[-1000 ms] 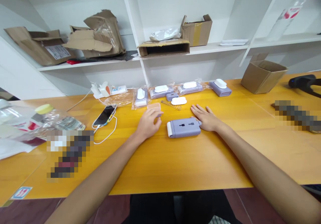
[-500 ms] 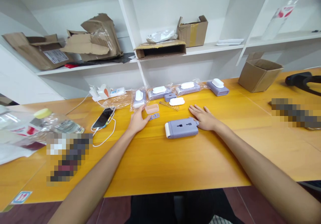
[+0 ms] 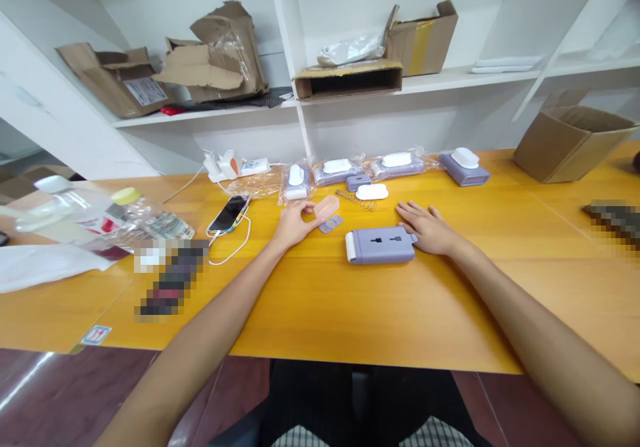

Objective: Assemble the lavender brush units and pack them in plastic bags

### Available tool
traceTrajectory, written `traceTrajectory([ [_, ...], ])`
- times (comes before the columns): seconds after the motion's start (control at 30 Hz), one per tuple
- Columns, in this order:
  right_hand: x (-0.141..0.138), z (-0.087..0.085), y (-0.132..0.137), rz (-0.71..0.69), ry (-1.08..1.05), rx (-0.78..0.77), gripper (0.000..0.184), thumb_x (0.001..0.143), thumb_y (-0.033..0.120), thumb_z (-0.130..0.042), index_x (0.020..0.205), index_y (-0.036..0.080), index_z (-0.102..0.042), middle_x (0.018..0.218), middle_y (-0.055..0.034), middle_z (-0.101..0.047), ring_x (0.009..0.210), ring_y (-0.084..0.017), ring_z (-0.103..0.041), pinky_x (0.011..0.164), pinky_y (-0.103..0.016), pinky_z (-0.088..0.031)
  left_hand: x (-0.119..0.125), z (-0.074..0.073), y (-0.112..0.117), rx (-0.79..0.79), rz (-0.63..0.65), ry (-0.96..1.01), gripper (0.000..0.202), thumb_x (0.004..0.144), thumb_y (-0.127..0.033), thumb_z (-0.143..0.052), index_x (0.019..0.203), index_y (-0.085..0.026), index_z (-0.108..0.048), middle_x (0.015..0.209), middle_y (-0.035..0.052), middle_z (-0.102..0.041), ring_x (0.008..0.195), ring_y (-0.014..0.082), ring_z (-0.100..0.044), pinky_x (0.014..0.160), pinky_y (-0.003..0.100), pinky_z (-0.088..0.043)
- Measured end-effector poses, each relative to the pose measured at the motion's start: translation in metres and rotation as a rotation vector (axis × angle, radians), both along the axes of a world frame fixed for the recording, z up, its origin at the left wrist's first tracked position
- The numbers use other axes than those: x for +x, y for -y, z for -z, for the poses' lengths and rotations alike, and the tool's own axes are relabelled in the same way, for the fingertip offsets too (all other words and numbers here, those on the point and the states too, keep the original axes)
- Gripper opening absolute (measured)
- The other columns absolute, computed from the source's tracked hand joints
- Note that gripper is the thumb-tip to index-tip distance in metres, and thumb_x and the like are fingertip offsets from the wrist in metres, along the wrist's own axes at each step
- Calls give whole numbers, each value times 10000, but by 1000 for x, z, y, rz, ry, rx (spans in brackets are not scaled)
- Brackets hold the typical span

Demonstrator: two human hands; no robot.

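My left hand (image 3: 295,223) pinches the left end of a pink oval, tray-like piece (image 3: 328,207), which is tilted. A flat purple piece with ring-shaped cutouts (image 3: 331,224) lies just below it on the table. My right hand (image 3: 427,230) rests flat with fingers spread, beside the tabbed right end of a purple device (image 3: 384,245) with a white left end and two dark marks on top. Behind these lie a coiled metal spring (image 3: 353,200), a white oval cap (image 3: 372,192) and a small purple block (image 3: 359,182).
Several purple units with white tops, most in clear plastic, line the back, including an unwrapped one (image 3: 464,168). A phone (image 3: 229,214) on a white cable and bottles (image 3: 75,213) stand left. An open cardboard box (image 3: 570,143) is at right; shelves (image 3: 450,81) hold more boxes.
My left hand has taken hold of the pink oval piece and tipped it. My right hand stays flat by the purple device. The head view has shifted leftward.
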State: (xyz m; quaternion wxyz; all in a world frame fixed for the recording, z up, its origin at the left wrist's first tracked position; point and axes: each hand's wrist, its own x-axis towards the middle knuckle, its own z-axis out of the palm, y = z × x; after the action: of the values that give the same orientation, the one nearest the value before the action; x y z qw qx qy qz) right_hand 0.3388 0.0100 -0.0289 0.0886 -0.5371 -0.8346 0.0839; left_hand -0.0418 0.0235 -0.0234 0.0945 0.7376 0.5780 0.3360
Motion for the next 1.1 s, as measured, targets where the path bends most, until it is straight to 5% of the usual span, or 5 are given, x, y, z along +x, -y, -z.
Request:
traceTrajectory([
  [0.13, 0, 0, 0, -6, -19, 8, 602, 1061, 441, -311, 1599, 208, -445, 1709, -127, -336, 1593, -386, -274, 1226, -731, -237, 0, 0, 1, 59, 49, 4, 251, 827, -402, -794, 956, -201, -715, 1038, 64, -748, 1010, 256, -699, 988, 425, -543],
  [0.3, 0, -1, 0, 1, -23, -15, 576, 1062, 439, -334, 1591, 252, -463, 1715, -100, -331, 1600, -376, -257, 1233, -729, -216, 1, -1, 4, 51, 160, -57, 570, 854, -358, -763, 1385, -234, -596, 1373, 98, -676, 1254, 287, -644, 1115, 470, -487],
  [0.37, 0, -1, 0, 3, -26, -15, 570, 1061, 437, -340, 1586, 260, -472, 1715, -95, -334, 1602, -373, -254, 1234, -728, -215, 2, -3, 6, 42, 203, -127, 513, 910, -352, -702, 1403, -254, -600, 1438, 89, -650, 1339, 298, -598, 1167, 492, -438],
  [0.8, 1, -3, -1, -13, -52, -6, 574, 1055, 443, -348, 1571, 234, -492, 1702, -119, -357, 1600, -367, -263, 1230, -726, -215, 4, -9, 6, 31, 249, -56, 201, 894, -405, -698, 938, -217, -754, 1113, 85, -775, 1098, 298, -704, 1043, 484, -507],
  [1.1, 4, -1, -2, -23, -62, -9, 559, 1061, 449, -359, 1571, 261, -490, 1701, -113, -364, 1599, -365, -267, 1228, -728, -208, 10, -18, 13, -79, 321, 342, 327, 780, -484, -793, 768, -200, -631, 1260, 135, -685, 1365, 328, -577, 1061, 447, -529],
])
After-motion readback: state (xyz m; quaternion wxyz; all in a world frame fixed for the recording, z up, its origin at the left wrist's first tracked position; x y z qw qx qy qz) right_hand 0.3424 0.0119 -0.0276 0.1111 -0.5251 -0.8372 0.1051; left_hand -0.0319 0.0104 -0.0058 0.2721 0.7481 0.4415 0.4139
